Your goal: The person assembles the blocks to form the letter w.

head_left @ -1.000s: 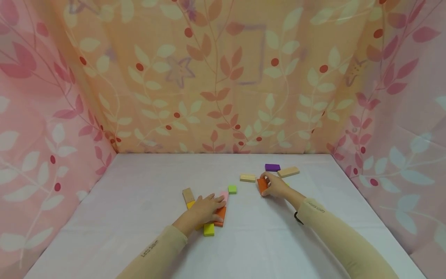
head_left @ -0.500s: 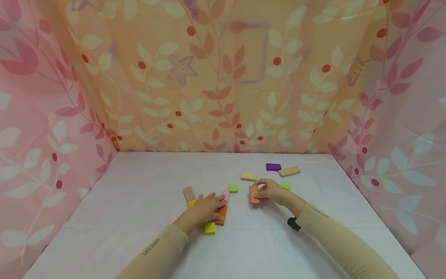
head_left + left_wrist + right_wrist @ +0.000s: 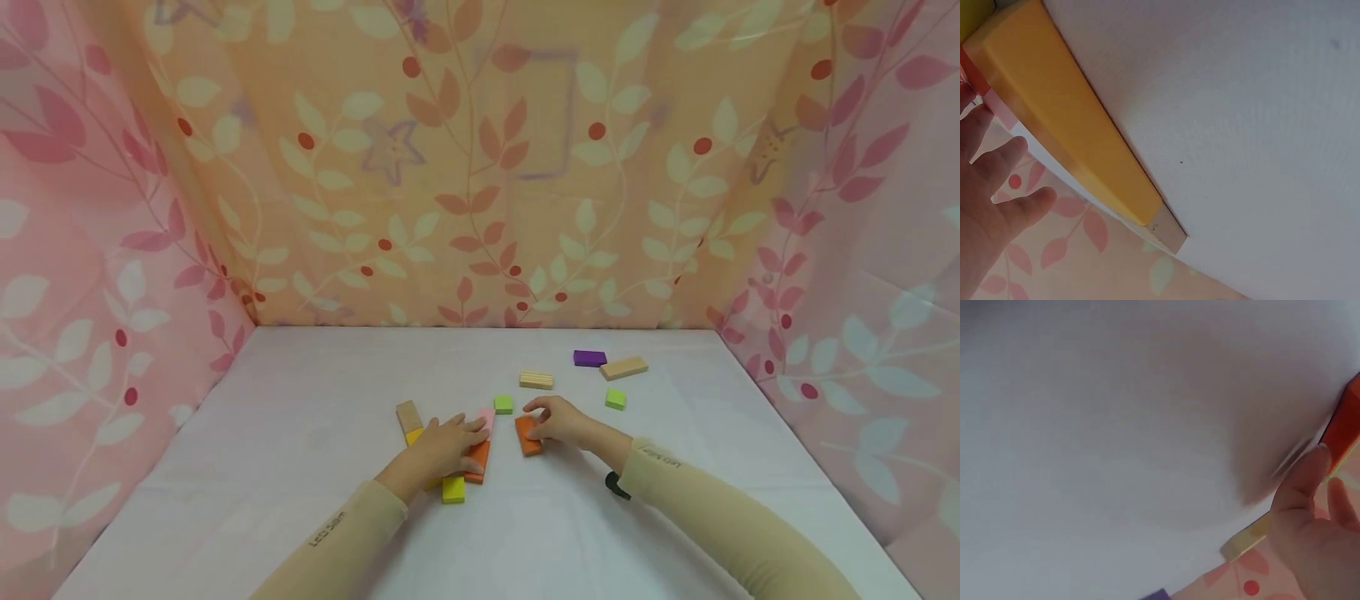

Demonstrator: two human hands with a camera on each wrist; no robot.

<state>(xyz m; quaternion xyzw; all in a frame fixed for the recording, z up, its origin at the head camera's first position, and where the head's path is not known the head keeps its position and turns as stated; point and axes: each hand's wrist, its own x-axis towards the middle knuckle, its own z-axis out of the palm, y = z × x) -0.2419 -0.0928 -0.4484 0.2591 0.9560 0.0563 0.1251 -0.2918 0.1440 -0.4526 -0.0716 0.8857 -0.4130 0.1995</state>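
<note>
My right hand pinches an orange block between thumb and fingers, at the table surface right of the left-hand group. That orange block also shows at the right wrist view's edge. Spread fingers of my left hand rest over another orange block and a pink block, partly covering both. Beside this hand lies a yellow block, end to end with a plain wood block. A lime-yellow block touches the near end of this group.
A small green block lies just beyond the pink one. Farther right are a ridged wood block, a purple block, a plain wood block and a second green block. Patterned cloth walls the white table's back and sides.
My right hand has carried the orange block left and nearer, from beside the ridged wood block toward the left-hand group. The right green block is uncovered. My left hand stays in place.
</note>
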